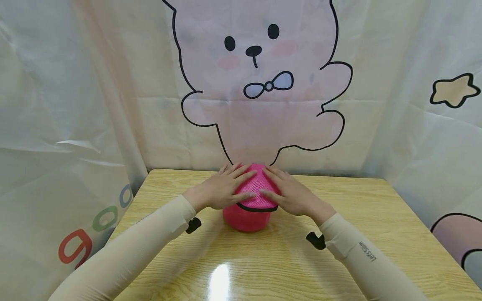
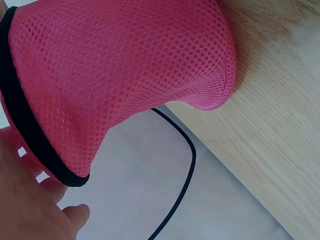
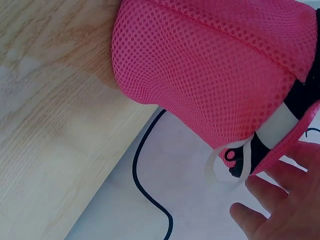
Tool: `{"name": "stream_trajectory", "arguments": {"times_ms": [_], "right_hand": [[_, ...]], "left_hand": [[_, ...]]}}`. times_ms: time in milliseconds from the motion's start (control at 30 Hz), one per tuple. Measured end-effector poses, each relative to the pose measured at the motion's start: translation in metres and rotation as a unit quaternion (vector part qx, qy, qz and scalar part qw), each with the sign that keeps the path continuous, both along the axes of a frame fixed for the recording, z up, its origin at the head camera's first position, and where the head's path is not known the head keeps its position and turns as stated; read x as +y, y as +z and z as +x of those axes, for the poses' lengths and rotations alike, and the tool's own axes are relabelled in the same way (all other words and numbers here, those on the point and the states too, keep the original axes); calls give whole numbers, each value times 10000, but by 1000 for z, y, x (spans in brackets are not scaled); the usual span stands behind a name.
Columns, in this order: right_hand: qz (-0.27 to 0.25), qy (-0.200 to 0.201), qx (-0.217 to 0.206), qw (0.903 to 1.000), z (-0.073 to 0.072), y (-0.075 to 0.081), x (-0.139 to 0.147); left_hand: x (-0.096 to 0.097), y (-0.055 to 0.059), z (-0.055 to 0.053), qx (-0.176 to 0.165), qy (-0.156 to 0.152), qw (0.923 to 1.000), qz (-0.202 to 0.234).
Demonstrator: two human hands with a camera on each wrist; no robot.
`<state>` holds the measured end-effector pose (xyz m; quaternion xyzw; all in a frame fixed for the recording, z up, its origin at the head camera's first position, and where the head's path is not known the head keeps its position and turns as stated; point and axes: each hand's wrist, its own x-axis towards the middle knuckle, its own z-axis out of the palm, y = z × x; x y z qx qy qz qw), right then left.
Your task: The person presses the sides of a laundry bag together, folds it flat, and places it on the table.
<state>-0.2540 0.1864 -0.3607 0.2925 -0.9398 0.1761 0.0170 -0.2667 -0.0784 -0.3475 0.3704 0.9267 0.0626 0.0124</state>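
"Nearest first?"
"Cream sleeves (image 1: 128,251), then left hand (image 1: 220,190) and right hand (image 1: 295,194), fingers spread wide on the pink mesh bag (image 1: 258,190), clasping nothing."
"The bag?"
"On the table (image 1: 180,263), near its far edge, bear curtain (image 1: 376,92) behind. I'd call it placed, hands not off yet; whether its black-banded opening (image 1: 260,209) is closed, I can't tell."
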Motion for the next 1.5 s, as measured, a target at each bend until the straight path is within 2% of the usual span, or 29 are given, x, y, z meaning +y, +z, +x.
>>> {"name": "stream_trajectory", "arguments": {"times_ms": [533, 933, 1500], "right_hand": [[15, 23, -91, 10000, -1, -4, -8], [8, 69, -9, 10000, -2, -8, -12], [31, 10, -144, 9999, -5, -16, -14]], "left_hand": [[-5, -6, 0, -176, 73, 9998, 59], [-9, -13, 0, -153, 109, 9997, 151], [-10, -23, -1, -172, 96, 9994, 288]]}}
